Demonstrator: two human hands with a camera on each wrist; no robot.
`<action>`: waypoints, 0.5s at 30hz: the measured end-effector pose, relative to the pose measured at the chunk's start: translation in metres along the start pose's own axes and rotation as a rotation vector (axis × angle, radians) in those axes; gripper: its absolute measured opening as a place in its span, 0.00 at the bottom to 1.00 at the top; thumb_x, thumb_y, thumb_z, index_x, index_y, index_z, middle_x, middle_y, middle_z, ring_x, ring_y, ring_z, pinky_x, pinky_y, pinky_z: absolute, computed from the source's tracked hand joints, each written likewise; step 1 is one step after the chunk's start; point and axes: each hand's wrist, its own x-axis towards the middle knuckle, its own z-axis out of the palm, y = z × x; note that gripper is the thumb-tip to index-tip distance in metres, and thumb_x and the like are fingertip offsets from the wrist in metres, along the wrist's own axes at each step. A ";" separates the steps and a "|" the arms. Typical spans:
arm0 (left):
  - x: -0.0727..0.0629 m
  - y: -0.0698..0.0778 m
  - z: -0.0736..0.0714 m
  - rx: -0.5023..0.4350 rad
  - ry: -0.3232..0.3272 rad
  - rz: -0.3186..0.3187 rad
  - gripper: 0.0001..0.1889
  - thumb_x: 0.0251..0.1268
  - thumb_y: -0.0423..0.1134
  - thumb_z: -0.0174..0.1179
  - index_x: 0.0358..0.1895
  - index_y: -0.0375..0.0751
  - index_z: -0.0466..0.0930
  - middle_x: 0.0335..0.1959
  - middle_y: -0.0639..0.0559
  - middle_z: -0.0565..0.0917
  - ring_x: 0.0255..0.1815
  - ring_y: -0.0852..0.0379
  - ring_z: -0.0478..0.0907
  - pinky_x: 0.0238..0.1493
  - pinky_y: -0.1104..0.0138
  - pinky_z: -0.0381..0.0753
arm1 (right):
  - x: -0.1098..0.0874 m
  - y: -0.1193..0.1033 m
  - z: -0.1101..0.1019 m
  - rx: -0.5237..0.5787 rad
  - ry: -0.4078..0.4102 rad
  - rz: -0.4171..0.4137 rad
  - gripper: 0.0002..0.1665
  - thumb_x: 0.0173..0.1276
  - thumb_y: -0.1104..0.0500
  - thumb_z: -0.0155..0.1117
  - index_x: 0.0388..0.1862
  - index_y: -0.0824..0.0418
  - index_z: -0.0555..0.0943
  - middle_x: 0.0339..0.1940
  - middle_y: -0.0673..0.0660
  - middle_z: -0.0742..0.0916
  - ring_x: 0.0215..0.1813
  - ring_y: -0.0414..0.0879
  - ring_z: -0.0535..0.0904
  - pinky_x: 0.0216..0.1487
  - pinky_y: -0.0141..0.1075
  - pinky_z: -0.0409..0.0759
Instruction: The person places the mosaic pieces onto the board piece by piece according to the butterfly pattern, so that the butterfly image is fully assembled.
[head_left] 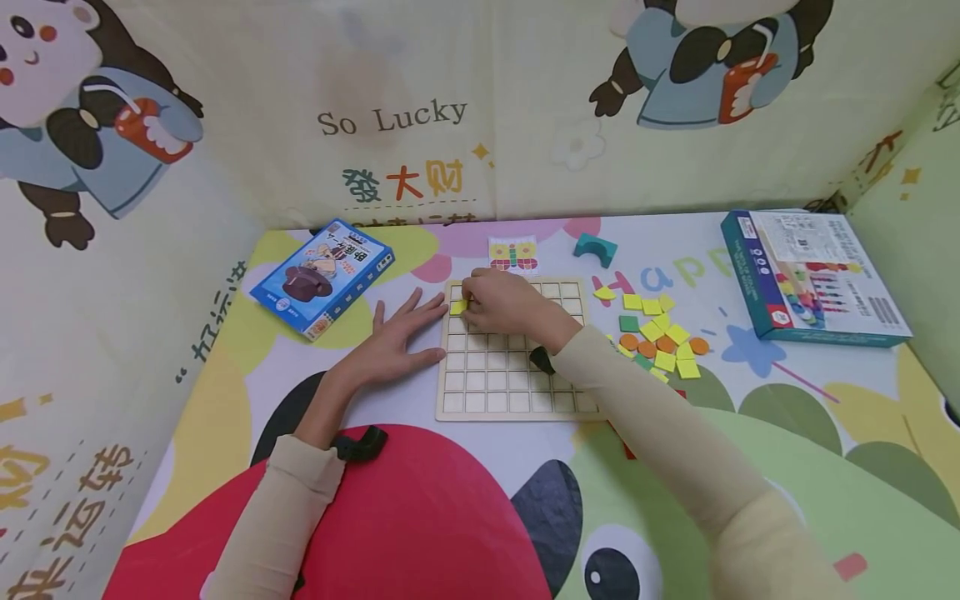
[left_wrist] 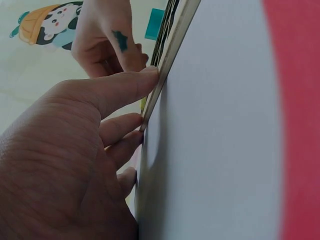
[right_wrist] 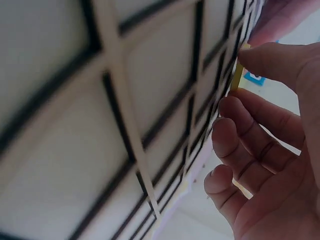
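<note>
A wooden grid board (head_left: 487,407) of square cells lies on the table. At its upper left, my right hand (head_left: 510,304) pinches a yellow square tile (head_left: 457,307) between thumb and forefinger. The right wrist view shows this tile (right_wrist: 237,76) edge-on at the grid, with the other fingers loosely bent. My left hand (head_left: 401,337) lies spread beside the board's left side. In the left wrist view, its thumb (left_wrist: 127,90) and fingertips touch the board's edge (left_wrist: 162,82). Right of the board lie loose yellow tiles (head_left: 687,368), orange round pieces (head_left: 699,346) and green squares (head_left: 628,324).
A small card with a colored pattern (head_left: 513,255) lies behind the board, near a teal arch block (head_left: 596,248). A blue box (head_left: 324,275) sits at the back left, a larger box (head_left: 821,275) at the back right. A printed cloth wall (head_left: 525,167) rises behind the table.
</note>
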 end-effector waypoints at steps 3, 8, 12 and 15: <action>0.001 0.000 0.001 -0.001 0.001 -0.001 0.42 0.71 0.57 0.64 0.85 0.58 0.60 0.89 0.60 0.55 0.93 0.48 0.34 0.81 0.31 0.16 | 0.001 0.000 0.002 0.013 -0.002 0.014 0.14 0.75 0.55 0.65 0.51 0.61 0.86 0.44 0.55 0.86 0.41 0.46 0.80 0.45 0.38 0.82; 0.001 -0.001 0.001 -0.007 0.000 -0.006 0.42 0.71 0.56 0.65 0.85 0.58 0.60 0.89 0.61 0.55 0.93 0.49 0.33 0.81 0.31 0.15 | 0.000 0.001 0.004 0.017 0.003 0.017 0.15 0.75 0.53 0.66 0.53 0.61 0.87 0.45 0.55 0.86 0.43 0.46 0.81 0.47 0.38 0.82; 0.002 -0.001 0.001 -0.007 -0.002 -0.011 0.42 0.71 0.56 0.65 0.85 0.57 0.60 0.89 0.60 0.55 0.93 0.48 0.33 0.81 0.31 0.15 | -0.001 0.002 0.003 0.020 -0.003 0.016 0.17 0.77 0.52 0.66 0.56 0.61 0.87 0.47 0.55 0.87 0.44 0.46 0.80 0.49 0.39 0.83; 0.002 -0.001 0.001 -0.007 -0.003 -0.015 0.42 0.71 0.56 0.65 0.85 0.58 0.60 0.89 0.60 0.55 0.93 0.48 0.33 0.81 0.31 0.15 | -0.002 0.002 0.003 0.017 -0.005 0.014 0.18 0.77 0.52 0.65 0.58 0.60 0.86 0.47 0.55 0.86 0.44 0.46 0.79 0.48 0.39 0.82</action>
